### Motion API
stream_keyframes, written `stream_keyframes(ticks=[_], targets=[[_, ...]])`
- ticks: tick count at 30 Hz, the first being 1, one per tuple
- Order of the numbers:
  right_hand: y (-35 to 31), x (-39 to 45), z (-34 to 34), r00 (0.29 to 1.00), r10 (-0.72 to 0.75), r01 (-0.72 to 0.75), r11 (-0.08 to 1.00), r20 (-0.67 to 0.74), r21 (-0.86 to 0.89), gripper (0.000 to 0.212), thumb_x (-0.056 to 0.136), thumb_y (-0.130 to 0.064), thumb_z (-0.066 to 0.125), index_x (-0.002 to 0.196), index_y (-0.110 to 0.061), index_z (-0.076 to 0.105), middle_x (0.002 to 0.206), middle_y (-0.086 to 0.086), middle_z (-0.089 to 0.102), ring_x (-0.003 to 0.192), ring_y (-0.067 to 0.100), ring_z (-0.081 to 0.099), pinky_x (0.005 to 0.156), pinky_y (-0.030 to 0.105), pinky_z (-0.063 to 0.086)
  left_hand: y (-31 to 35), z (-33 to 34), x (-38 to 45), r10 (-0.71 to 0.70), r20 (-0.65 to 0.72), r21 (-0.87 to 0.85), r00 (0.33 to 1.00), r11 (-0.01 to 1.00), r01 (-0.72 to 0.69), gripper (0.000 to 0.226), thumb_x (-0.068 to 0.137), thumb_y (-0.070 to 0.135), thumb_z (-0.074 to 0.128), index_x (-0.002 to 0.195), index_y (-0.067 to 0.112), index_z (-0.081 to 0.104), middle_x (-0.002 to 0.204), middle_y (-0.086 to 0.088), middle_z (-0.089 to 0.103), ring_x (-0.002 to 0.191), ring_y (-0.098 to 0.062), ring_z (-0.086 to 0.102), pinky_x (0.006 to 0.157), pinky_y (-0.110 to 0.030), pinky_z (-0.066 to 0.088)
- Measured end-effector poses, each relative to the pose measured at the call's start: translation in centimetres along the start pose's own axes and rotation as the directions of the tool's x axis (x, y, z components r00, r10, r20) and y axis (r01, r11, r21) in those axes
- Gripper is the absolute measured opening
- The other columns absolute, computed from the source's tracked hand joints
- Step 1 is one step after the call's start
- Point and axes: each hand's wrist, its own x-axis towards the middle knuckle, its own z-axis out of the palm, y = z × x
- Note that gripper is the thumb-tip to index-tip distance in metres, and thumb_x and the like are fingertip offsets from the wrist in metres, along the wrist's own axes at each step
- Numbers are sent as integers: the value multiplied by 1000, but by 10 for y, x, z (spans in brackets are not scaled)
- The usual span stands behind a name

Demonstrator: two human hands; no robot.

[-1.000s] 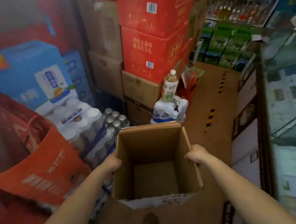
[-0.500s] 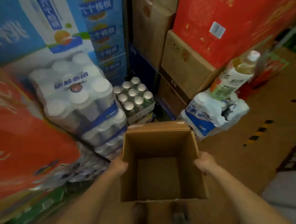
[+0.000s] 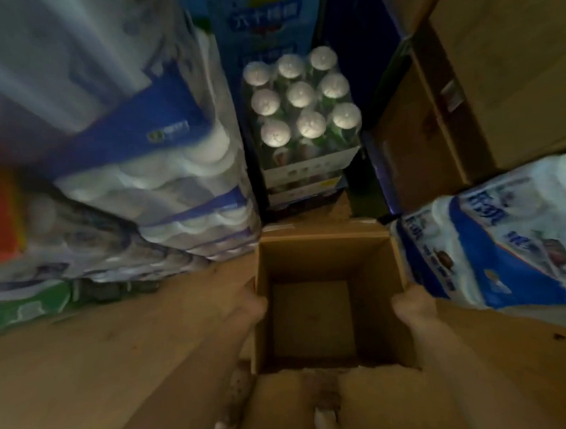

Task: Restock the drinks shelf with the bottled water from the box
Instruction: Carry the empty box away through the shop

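An open cardboard box [image 3: 310, 314], seemingly empty, sits at lower centre of the frame, held low over the floor [image 3: 103, 371]. The left hand [image 3: 247, 306] and right hand [image 3: 410, 301] each hold a side wall in their grip. Wrapped bottle packs [image 3: 302, 105] crowd close above; a careless swing could knock the stacks.

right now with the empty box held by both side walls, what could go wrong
The left hand and right hand grip only the top edges of the cardboard box, so a thin wall could buckle or slip from either grip. The wrapped pack of bottles bulges against the box's right side and may snag it. The box looks empty, so no water is left in it for the shelf.
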Motion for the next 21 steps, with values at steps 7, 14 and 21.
stream_keyframes(ticks=[7,14,21], targets=[[-24,65,18,994,-78,85,992,-75,98,35,95,-2,42,129,-4,52,120,24,58,105,38,56,78,35,45,21,15,40,-89,16,-253,996,963,91,35,98,4,39,131,9,48,120,-14,58,112,-33,53,100,-42,41],[-54,90,0,960,-202,222,971,-192,87,30,94,3,40,117,1,59,118,22,61,106,36,57,75,27,38,45,17,71,-96,-47,-206,994,975,84,38,97,11,38,132,22,47,114,-8,60,103,-27,58,96,-43,47],[-90,119,-26,896,-385,369,923,-221,-113,35,94,2,43,128,3,42,118,26,57,108,39,57,77,33,42,63,26,84,-89,-54,-370,995,927,63,45,100,10,35,143,23,32,114,-2,53,81,-12,52,70,-25,43]])
